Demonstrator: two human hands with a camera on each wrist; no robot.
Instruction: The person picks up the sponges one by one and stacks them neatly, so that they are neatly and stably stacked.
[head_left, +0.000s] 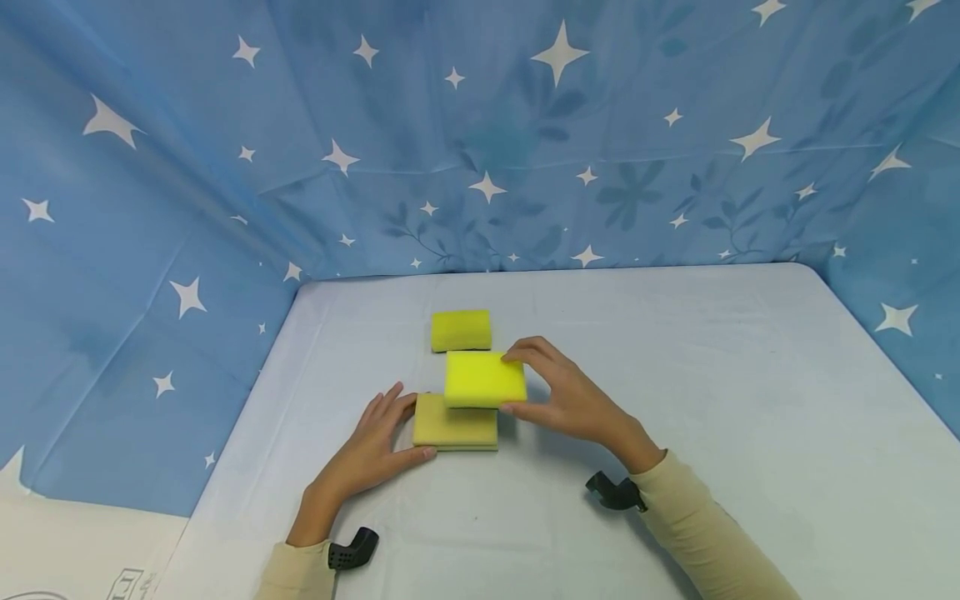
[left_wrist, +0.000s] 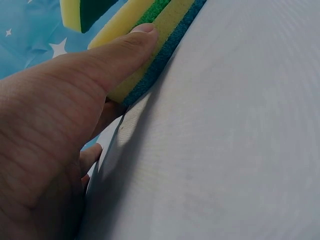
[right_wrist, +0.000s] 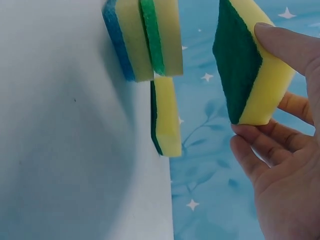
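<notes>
Between the thumb and fingers of my right hand is a bright yellow sponge with a dark green scouring side facing down. It hangs in the air over a stack of two sponges, apart from them. In the stack, the lower sponge has a blue scouring layer against the table, and the upper one has a green layer. My left hand holds the stack at its left end, thumb on the front side, fingers at the back. Some left fingertips are hidden behind the stack.
Another yellow sponge with a dark green underside lies on the white table behind the stack. A blue curtain with white stars hangs behind and beside the table. Black wrist devices sit at both sleeves.
</notes>
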